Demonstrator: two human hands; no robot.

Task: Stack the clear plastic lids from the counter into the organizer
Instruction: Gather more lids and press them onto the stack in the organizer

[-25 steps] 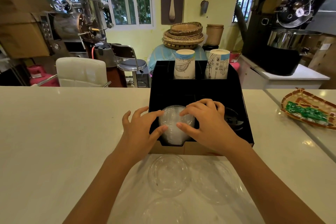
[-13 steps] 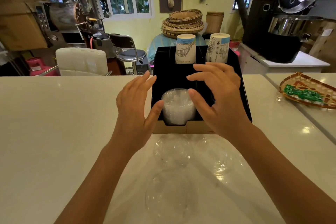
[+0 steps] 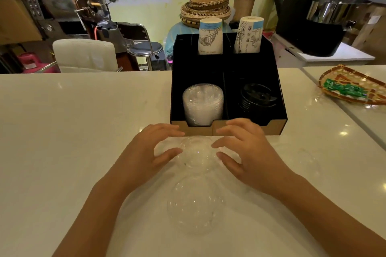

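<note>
Clear plastic lids lie on the counter [image 3: 83, 131] right under my hands, and one domed lid [image 3: 197, 152] sits between my two palms, just in front of the organizer's cardboard front edge. My left hand [image 3: 150, 152] curves in from one side with the thumb reaching toward the dome's rim; my right hand [image 3: 248, 150] mirrors it from the other side, fingers spread and bent. Both hands are apart from each other and loosely cupped around the lid. Whether my fingertips actually press the plastic I cannot tell, since the lid is transparent and its edge is hard to make out.

A second clear lid [image 3: 195, 207] rests on the counter nearer to me, between my forearms and behind the one I am cupping. Faint glints to the outside of my right hand suggest more clear plastic there, but it is too dim to be sure.

Just beyond my fingertips stands the black organizer [image 3: 279, 110]. Its front compartment ahead of my left hand holds a stack of clear lids [image 3: 202, 104] standing on edge, showing through the notch in the front wall. The compartment ahead of my right hand holds black lids [image 3: 257, 98]. Farther back, two paper cup stacks [image 3: 210, 36] stand upside down in the rear compartments.
</note>
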